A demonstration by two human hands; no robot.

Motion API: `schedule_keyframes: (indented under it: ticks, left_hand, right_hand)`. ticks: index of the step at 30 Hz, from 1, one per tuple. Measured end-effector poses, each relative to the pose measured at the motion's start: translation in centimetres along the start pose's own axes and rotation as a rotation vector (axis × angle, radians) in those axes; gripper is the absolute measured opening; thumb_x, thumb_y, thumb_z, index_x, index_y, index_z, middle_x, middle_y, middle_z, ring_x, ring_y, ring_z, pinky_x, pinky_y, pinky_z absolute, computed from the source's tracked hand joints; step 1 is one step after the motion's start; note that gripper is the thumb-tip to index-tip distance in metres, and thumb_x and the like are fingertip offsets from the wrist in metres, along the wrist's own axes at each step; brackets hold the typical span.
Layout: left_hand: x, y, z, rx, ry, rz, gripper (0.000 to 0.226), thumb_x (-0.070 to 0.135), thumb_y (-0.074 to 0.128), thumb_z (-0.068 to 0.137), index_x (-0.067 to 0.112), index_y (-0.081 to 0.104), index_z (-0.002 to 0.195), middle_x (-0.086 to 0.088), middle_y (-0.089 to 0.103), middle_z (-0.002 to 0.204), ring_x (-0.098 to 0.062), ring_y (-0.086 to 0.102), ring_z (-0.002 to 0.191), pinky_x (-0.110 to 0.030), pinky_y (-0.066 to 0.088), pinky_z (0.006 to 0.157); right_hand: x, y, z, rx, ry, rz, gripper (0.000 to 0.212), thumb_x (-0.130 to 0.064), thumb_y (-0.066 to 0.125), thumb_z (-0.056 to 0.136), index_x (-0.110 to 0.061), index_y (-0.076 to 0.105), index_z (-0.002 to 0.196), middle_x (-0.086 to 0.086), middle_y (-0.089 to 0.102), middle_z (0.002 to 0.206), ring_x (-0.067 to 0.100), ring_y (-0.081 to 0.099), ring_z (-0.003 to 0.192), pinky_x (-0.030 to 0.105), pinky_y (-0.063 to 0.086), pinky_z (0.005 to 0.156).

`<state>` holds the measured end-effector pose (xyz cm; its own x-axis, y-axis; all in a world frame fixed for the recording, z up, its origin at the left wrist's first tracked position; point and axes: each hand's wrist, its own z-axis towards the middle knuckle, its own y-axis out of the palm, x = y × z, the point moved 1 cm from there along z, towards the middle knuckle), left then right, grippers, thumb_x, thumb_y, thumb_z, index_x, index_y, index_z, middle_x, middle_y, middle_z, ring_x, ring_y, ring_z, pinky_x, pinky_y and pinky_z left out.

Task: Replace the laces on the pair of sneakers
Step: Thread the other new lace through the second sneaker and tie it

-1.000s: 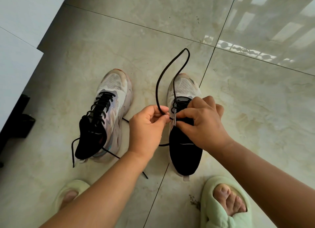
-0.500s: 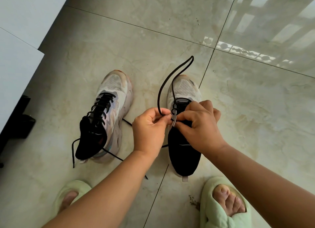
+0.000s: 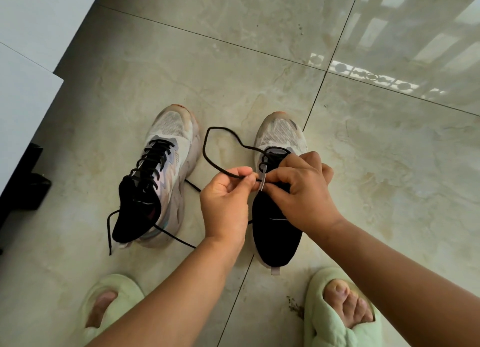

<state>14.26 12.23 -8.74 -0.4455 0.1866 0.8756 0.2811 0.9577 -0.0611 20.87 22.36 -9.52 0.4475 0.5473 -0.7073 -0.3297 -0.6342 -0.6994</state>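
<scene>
Two sneakers stand on a glossy, marbled beige tile floor (image 3: pixel 259 61), toes pointing to twelve o'clock. The right sneaker (image 3: pixel 279 136), at centre, has a pale woven mesh toe and a black knit collar; its thin round black lace (image 3: pixel 220 149) runs through only the front eyelets and swings out toward ten o'clock in a loose, heart-shaped loop over the floor. The left hand (image 3: pixel 226 204), at seven o'clock from that shoe's throat, curls and pinches the lace between thumb and forefinger. The right hand (image 3: pixel 301 191), lying over the shoe's black tongue, curls its fingers and pinches the grey eyelet edge beside the lace. The left sneaker (image 3: pixel 161 170), at nine o'clock of the hands, is fully laced in black cross-bars, its loose ends trailing on the tiles. At six o'clock, two fuzzy pale-green slippers (image 3: pixel 335 315) show bare toes.
</scene>
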Motion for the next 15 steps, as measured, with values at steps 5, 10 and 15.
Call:
schedule_keyframes:
  ticks: [5, 10, 15]
  left_hand:
    - [0.33, -0.25, -0.02, -0.055, 0.205, 0.289, 0.029, -0.001, 0.066, 0.081, 0.027, 0.066, 0.074, 0.000, 0.071, 0.074, -0.014, 0.069, 0.073, -0.022, 0.053, 0.072]
    - [0.04, 0.11, 0.02, 0.006, 0.107, 0.220, 0.028, -0.002, 0.068, 0.080, 0.025, 0.067, 0.073, 0.002, 0.070, 0.072, -0.012, 0.068, 0.070, -0.023, 0.052, 0.070]
    - [0.23, 0.18, 0.05, -0.079, 0.209, 0.433, 0.023, 0.007, 0.074, 0.076, 0.029, 0.070, 0.073, 0.009, 0.070, 0.071, -0.002, 0.066, 0.067, -0.018, 0.053, 0.067]
  right_hand:
    - [-0.02, -0.05, -0.05, 0.008, -0.018, -0.010, 0.003, -0.024, 0.074, 0.077, -0.026, 0.074, 0.075, -0.021, 0.041, 0.070, 0.008, 0.032, 0.090, 0.027, 0.012, 0.078]
    - [-0.22, -0.21, -0.05, 0.011, -0.020, -0.005, 0.004, -0.023, 0.074, 0.076, -0.025, 0.074, 0.073, -0.021, 0.040, 0.069, 0.010, 0.034, 0.090, 0.026, 0.012, 0.078]
    - [-0.06, -0.28, -0.14, -0.016, -0.020, -0.035, 0.008, -0.014, 0.072, 0.075, -0.020, 0.073, 0.069, -0.017, 0.041, 0.069, 0.012, 0.035, 0.090, 0.027, 0.012, 0.078]
